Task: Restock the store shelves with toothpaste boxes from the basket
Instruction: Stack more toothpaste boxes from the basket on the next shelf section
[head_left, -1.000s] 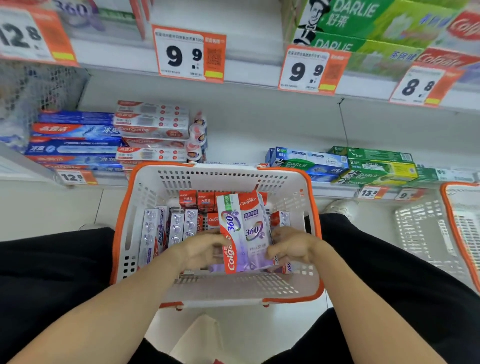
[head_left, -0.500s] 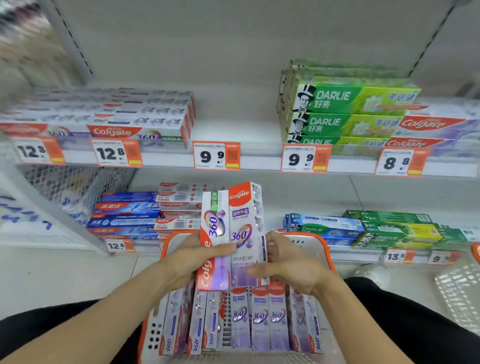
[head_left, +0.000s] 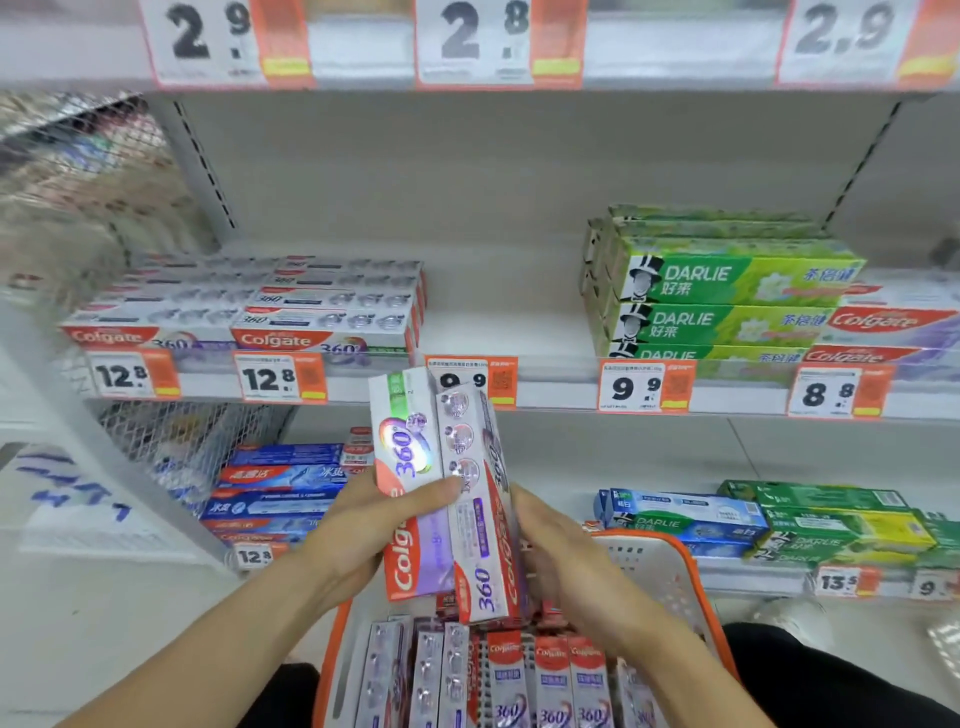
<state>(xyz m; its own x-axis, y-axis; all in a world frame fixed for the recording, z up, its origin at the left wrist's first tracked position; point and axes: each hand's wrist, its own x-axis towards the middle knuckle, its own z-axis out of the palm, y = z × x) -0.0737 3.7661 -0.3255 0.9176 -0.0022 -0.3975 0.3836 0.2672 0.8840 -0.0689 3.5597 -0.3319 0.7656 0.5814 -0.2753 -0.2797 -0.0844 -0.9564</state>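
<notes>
Both hands hold a small bundle of Colgate 360 toothpaste boxes (head_left: 441, 493) upright above the white and orange basket (head_left: 670, 566). My left hand (head_left: 374, 525) grips the bundle from the left, thumb across the front box. From the right, my right hand (head_left: 561, 551) grips its lower end. More Colgate 360 boxes (head_left: 519, 680) stand on end inside the basket. The bundle's top reaches the edge of the middle shelf (head_left: 545, 332), beside a 9.9 price tag (head_left: 498, 382).
On the middle shelf lie stacked Colgate 360 boxes (head_left: 291, 317) at left and green Darlie boxes (head_left: 727, 296) at right, with bare shelf between. The lower shelf holds blue boxes (head_left: 275, 488) and green boxes (head_left: 831, 525). A wire mesh panel (head_left: 182, 447) stands at left.
Both hands lifted the bundle out of the basket and up toward the middle shelf. The right-hand box has turned to show its side. My view tilted upward.
</notes>
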